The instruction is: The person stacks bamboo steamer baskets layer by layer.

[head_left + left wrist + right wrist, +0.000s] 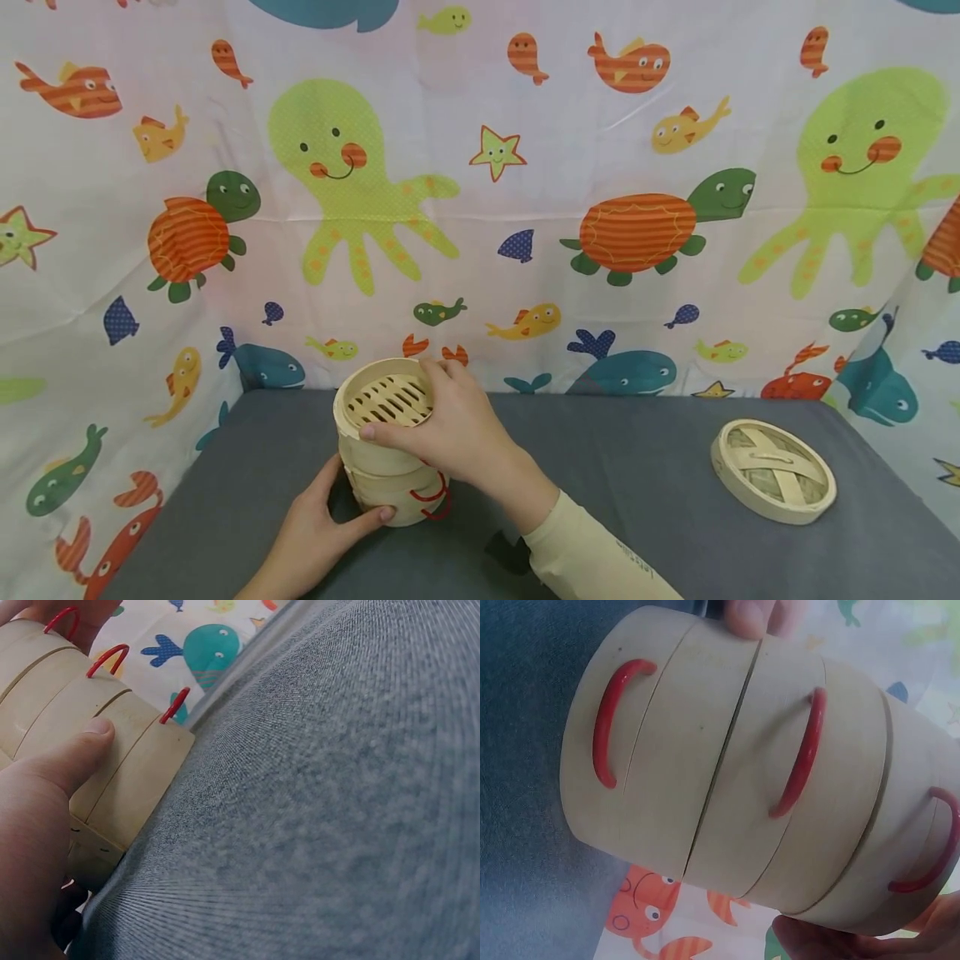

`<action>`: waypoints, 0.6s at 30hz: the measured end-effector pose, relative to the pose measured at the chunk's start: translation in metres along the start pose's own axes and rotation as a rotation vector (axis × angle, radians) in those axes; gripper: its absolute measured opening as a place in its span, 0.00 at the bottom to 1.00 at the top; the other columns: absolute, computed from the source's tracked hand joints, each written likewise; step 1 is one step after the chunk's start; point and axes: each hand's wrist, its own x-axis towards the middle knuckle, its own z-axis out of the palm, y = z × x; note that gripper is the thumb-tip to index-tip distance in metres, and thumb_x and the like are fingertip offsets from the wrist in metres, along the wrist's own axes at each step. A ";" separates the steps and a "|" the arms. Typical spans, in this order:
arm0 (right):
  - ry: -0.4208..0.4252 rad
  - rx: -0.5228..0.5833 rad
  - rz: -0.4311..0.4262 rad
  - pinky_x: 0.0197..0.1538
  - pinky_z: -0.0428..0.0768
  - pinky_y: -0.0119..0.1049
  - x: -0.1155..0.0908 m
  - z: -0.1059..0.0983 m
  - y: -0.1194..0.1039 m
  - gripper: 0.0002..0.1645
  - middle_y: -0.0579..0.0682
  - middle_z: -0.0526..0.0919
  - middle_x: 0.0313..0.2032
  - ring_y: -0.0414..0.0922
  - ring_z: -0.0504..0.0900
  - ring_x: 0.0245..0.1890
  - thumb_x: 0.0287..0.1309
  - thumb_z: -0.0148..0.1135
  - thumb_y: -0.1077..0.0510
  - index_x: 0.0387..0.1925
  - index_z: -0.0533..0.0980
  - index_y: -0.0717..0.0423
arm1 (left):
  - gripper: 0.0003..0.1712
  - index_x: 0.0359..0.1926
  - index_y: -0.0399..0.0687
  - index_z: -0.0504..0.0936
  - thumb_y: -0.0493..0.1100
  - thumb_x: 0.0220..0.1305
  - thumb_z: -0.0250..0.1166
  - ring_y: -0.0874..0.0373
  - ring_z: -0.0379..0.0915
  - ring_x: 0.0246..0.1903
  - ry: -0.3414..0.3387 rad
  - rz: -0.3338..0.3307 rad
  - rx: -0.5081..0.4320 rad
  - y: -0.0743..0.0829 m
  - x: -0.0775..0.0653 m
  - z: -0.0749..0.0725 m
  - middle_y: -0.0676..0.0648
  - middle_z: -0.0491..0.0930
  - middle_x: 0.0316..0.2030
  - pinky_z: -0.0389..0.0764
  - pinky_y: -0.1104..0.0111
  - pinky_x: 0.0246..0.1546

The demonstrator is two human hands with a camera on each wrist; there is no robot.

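A stack of three small round bamboo steamer baskets (397, 493) stands upright on the dark grey surface, left of the middle. Red loop handles (801, 754) line up along one side, one per tier. My left hand (311, 525) grips the lower part from the left, its thumb across the wall near a seam in the left wrist view. Reaching over from the right, my right hand (457, 429) holds the top basket (922, 761) by its rim, thumb and fingers spread round it. A slatted base (386, 402) shows inside the top basket. The lower baskets' insides are hidden.
A round woven bamboo lid (772, 471) with a small strap handle lies on the grey cloth (622, 483) at the right. Behind and at both sides hangs a white curtain (480, 275) printed with sea animals. A small dark object (508, 552) lies beside my right wrist.
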 end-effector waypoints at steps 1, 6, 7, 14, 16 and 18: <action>0.002 -0.003 0.002 0.68 0.78 0.63 0.000 0.001 0.000 0.76 0.60 0.68 0.78 0.60 0.72 0.74 0.49 0.73 0.14 0.86 0.60 0.54 | 0.65 0.86 0.56 0.58 0.72 0.58 0.80 0.39 0.62 0.79 -0.001 -0.001 -0.002 0.000 0.000 0.000 0.41 0.70 0.78 0.63 0.31 0.74; 0.018 -0.011 0.017 0.68 0.79 0.64 -0.003 0.003 -0.004 0.79 0.62 0.66 0.79 0.62 0.71 0.75 0.47 0.74 0.14 0.88 0.56 0.51 | 0.66 0.86 0.55 0.58 0.73 0.57 0.81 0.39 0.62 0.79 -0.003 -0.003 -0.002 0.001 0.000 -0.001 0.41 0.70 0.78 0.62 0.31 0.74; 0.021 -0.015 0.019 0.68 0.79 0.63 -0.003 0.003 -0.004 0.79 0.62 0.65 0.79 0.62 0.71 0.75 0.47 0.74 0.13 0.88 0.57 0.51 | 0.66 0.86 0.55 0.58 0.73 0.57 0.81 0.39 0.62 0.79 -0.003 -0.004 0.000 0.002 0.001 -0.001 0.41 0.69 0.78 0.62 0.30 0.74; 0.030 -0.050 0.021 0.67 0.80 0.62 -0.005 0.006 -0.005 0.79 0.61 0.67 0.77 0.61 0.72 0.74 0.46 0.74 0.13 0.87 0.58 0.51 | 0.68 0.87 0.54 0.57 0.74 0.57 0.80 0.38 0.62 0.79 -0.012 -0.021 0.009 0.003 0.002 0.001 0.40 0.68 0.79 0.61 0.30 0.75; 0.031 -0.047 0.020 0.67 0.80 0.62 -0.005 0.006 -0.004 0.79 0.61 0.66 0.78 0.61 0.72 0.74 0.46 0.74 0.13 0.87 0.58 0.51 | 0.68 0.87 0.54 0.56 0.74 0.57 0.80 0.37 0.61 0.79 -0.013 -0.024 0.013 0.002 0.001 0.001 0.39 0.67 0.79 0.61 0.29 0.75; 0.030 -0.037 0.025 0.67 0.80 0.61 -0.006 0.007 -0.004 0.79 0.61 0.66 0.78 0.60 0.72 0.73 0.46 0.73 0.13 0.87 0.58 0.51 | 0.69 0.87 0.54 0.55 0.74 0.57 0.80 0.37 0.60 0.80 -0.013 -0.026 0.015 0.001 0.001 0.001 0.39 0.66 0.80 0.61 0.29 0.75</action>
